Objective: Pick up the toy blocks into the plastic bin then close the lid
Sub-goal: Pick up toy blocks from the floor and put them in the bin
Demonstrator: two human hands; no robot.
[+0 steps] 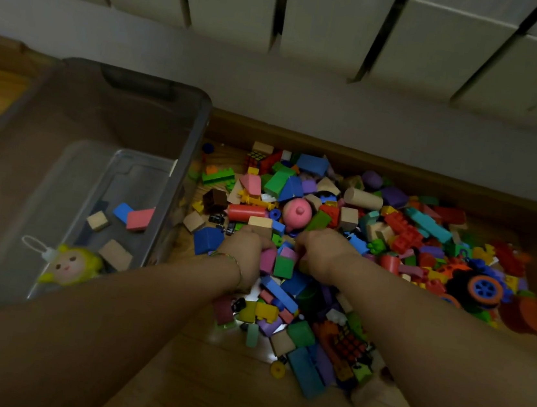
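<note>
Reaching into the middle of the frame, the left hand (247,255) and the right hand (320,255) are digging side by side into a big pile of toy blocks (339,246) on the wooden floor (204,381), fingers curled down among the pieces, but I cannot tell if they are gripping any. Sitting at the left of the frame, the plastic bin (198,133) is open, holding a few blocks and a little doll (72,263).
</note>
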